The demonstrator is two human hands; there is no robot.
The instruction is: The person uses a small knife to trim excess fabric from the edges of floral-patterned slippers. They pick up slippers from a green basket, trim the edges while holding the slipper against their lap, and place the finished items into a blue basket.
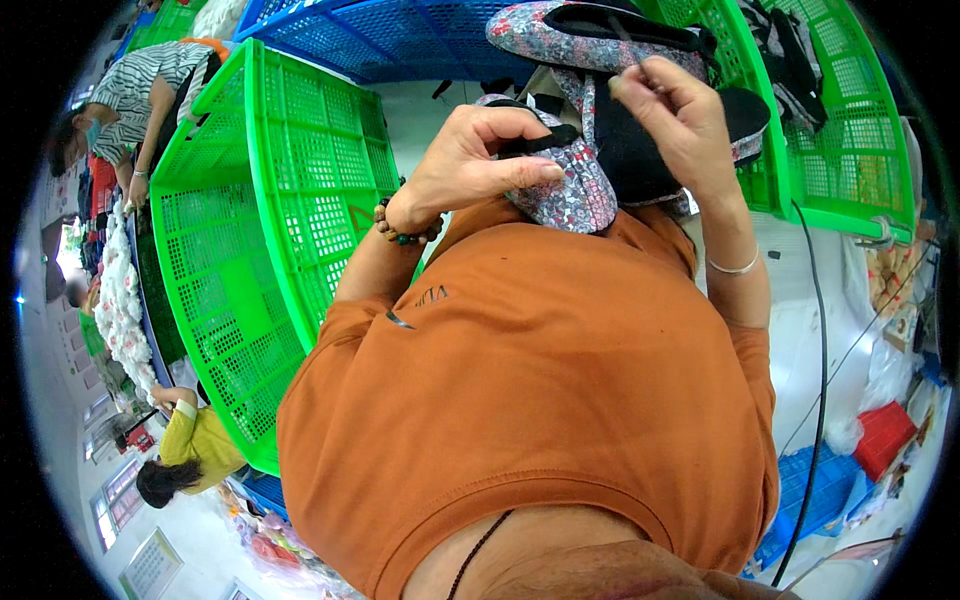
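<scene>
1. Head view: left hand (478,160) grips floral slipper (570,185) by its black strap, held vs. orange shirt (540,370).
2. Right hand (672,112) pinches thin black strap (628,52) w/ fingertips.
3. Green crate (270,230) just beside left arm.

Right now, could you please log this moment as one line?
left hand: grips floral shoe | right hand: pinches at shoe opening | green crate: beside
</scene>
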